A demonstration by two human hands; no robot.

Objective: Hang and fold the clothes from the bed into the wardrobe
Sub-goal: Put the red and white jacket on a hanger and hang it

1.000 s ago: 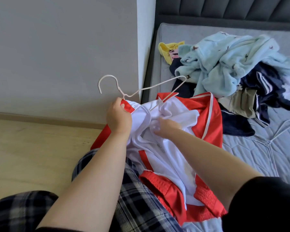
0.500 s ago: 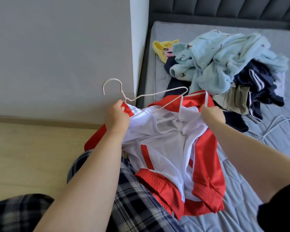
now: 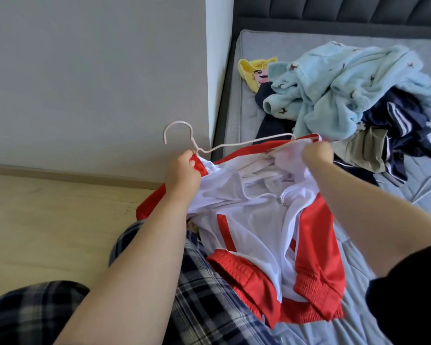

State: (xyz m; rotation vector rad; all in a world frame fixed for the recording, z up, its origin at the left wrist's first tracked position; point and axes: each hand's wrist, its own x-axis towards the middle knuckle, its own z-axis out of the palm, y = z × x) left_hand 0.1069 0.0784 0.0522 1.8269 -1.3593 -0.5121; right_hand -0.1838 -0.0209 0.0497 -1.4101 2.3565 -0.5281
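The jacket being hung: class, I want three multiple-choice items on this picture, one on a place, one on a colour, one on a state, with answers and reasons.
1. Where does the pile of clothes lie?
A. on the floor
B. on the bed
C. in a wardrobe

2. What colours is the jacket?
A. red and white
B. blue and yellow
C. all black

3. What are the hands doing?
A. both hang idle
B. only one holds the jacket
C. both grip the jacket at its top, by the hanger

Answers:
1 B, the heap sits on the grey mattress near the headboard.
2 A, white body with red panels and red hem.
3 C, the left hand grips the red shoulder by the hanger's neck, and the right hand pinches the other shoulder's cloth.
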